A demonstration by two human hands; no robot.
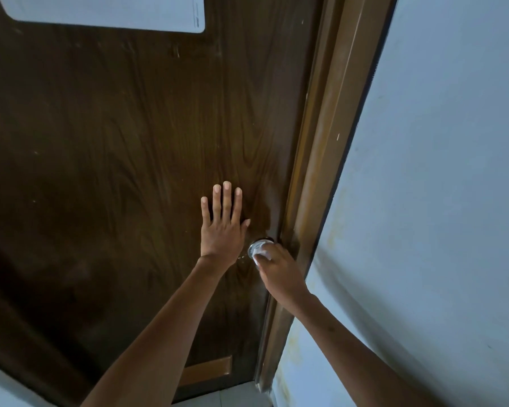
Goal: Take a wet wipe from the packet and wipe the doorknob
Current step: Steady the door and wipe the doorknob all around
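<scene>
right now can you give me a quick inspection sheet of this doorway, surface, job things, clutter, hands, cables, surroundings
surface: dark wood-grain door, shut against its frame
job's things: round metal doorknob near the door's edge; white wet wipe pressed on it; packet not in view
clutter: nothing seen
hands: left hand flat on the door, fingers spread, beside the knob; right hand closed on the wipe at the knob
cables: nothing seen
surroundings: pale wall on the right; white sheet on the door at top; light floor tile below
</scene>
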